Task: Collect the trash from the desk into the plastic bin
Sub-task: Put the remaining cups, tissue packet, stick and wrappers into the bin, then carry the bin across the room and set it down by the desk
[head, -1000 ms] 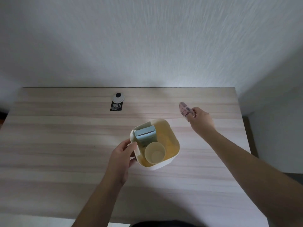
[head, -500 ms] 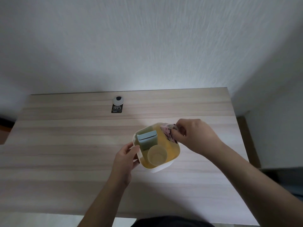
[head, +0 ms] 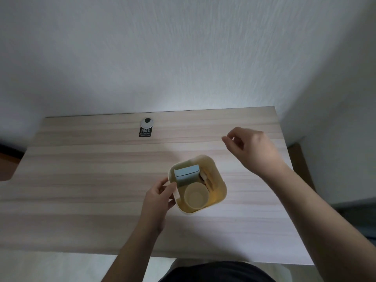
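While the left hand (head: 157, 202) has its grip on the plastic bin's (head: 220, 181) rim mid-surface, the right hand (head: 252, 148) hovers beside it, fingers loose, holding nothing. Box (head: 186, 176) and cup (head: 196, 197) sit inside.

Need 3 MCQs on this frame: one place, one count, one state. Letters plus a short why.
1. Where is the paper cup?
A. on the desk beside the bin
B. inside the plastic bin
C. in the right hand

2. How many loose trash items lie on the desk outside the bin?
A. none visible
B. two
C. four

3. What is the right hand doing?
A. pinching a wrapper
B. pressing flat on the desk
C. empty, raised beyond the bin

Answers: 1 B, the cup stands in the bin next to the blue carton. 2 A, only the fixed grommet and its sticker show. 3 C, nothing between its fingers; the left hand has the grip on the rim.
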`<action>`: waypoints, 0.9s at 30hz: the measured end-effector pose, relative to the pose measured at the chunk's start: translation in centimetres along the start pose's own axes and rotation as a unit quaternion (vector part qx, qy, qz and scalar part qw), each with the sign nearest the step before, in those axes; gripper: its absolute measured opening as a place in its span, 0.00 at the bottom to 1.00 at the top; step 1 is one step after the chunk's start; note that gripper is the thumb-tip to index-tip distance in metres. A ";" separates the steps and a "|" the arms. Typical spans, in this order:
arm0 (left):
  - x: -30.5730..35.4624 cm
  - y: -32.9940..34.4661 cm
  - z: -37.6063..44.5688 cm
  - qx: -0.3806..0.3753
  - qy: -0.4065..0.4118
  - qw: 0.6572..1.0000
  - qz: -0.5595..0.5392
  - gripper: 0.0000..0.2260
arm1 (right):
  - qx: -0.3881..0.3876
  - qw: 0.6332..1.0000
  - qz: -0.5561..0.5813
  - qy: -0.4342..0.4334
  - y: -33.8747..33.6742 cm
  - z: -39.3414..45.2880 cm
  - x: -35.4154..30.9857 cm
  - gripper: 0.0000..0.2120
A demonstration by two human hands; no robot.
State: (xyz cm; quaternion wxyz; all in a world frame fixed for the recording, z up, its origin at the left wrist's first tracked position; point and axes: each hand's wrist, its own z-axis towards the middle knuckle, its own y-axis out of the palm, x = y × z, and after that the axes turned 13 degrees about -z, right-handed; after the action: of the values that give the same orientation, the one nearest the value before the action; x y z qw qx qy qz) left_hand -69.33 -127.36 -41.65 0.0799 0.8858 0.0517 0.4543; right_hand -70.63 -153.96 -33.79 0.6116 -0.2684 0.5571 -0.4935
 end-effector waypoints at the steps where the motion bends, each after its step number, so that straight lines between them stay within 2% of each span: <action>1: 0.0 0.0 -0.3 0.000 0.000 1.000 0.000 0.13 | -0.007 1.000 0.001 -0.014 -0.2 -0.4 0.2 0.10; 5: 0.1 -0.1 -1.5 -0.003 -0.001 1.000 -0.002 0.12 | -0.040 0.998 0.005 -0.054 -0.1 -2.4 1.0 0.08; 8: 0.3 -0.3 -2.5 -0.011 0.005 1.000 -0.002 0.11 | -0.068 0.996 0.015 -0.047 0.6 -3.9 1.8 0.07; 9: 0.4 -0.4 -2.8 -0.013 0.008 1.000 -0.001 0.11 | -0.097 0.994 0.022 -0.045 0.8 -4.4 2.0 0.08; 12: 0.8 -1.1 -4.0 -0.030 0.021 0.999 0.002 0.12 | -0.202 0.975 0.073 -0.063 1.3 -5.7 2.2 0.23; 14: 1.3 -1.8 -4.9 -0.042 0.034 0.999 0.004 0.12 | -0.234 0.961 0.126 -0.071 1.5 -6.5 1.8 0.27; 17: 2.3 -2.9 -5.9 -0.049 0.052 0.997 0.014 0.11 | -0.243 0.954 0.165 -0.065 1.5 -7.2 1.1 0.28; 21: 3.5 -4.6 -7.2 -0.052 0.069 0.996 0.003 0.10 | -0.263 0.949 0.157 -0.073 1.5 -7.9 -0.2 0.33; 24: 3.9 -6.6 -8.6 -0.049 0.072 0.996 -0.006 0.08 | -0.282 0.943 0.145 -0.104 1.8 -8.7 -2.5 0.39; 27: 4.0 -9.9 -10.7 -0.046 0.073 0.996 -0.023 0.07 | -0.294 0.934 0.150 -0.137 2.5 -10.3 -5.8 0.42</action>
State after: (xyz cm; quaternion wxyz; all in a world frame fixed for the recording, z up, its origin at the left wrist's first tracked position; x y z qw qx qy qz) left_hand -75.87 -116.01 -34.18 0.1273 0.8444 0.0563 0.5173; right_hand -78.95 -145.57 -36.01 0.6429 -0.4147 0.6215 -0.1688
